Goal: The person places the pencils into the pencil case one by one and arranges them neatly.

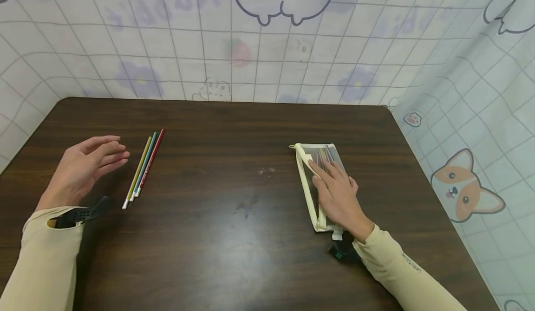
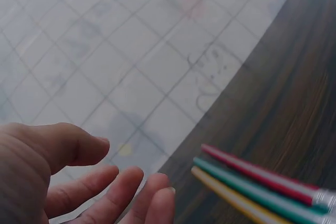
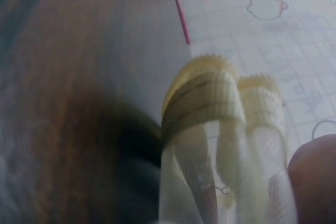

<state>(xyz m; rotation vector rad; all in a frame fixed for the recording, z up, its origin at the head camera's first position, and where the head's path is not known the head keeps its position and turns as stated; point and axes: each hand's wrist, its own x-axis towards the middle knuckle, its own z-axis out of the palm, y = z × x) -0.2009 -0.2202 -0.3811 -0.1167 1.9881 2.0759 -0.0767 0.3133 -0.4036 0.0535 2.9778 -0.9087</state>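
Observation:
Three pencils lie side by side on the table's left: a yellow pencil, a green pencil and a red pencil, pale ends toward me. Left of them my left hand hovers with relaxed fingers, holding nothing; the left wrist view shows the same hand apart from the pencils. At the right lies a see-through pencil case with cream edges and its zipper undone. My right hand rests on it, fingers spread. Slender items show inside. In the right wrist view, the case's zipper edge stands up close.
The dark wooden table has rounded far corners. A patterned white cloth hangs behind it and along the sides. Each wrist wears a dark strap, the left wrist strap being the plainer to see.

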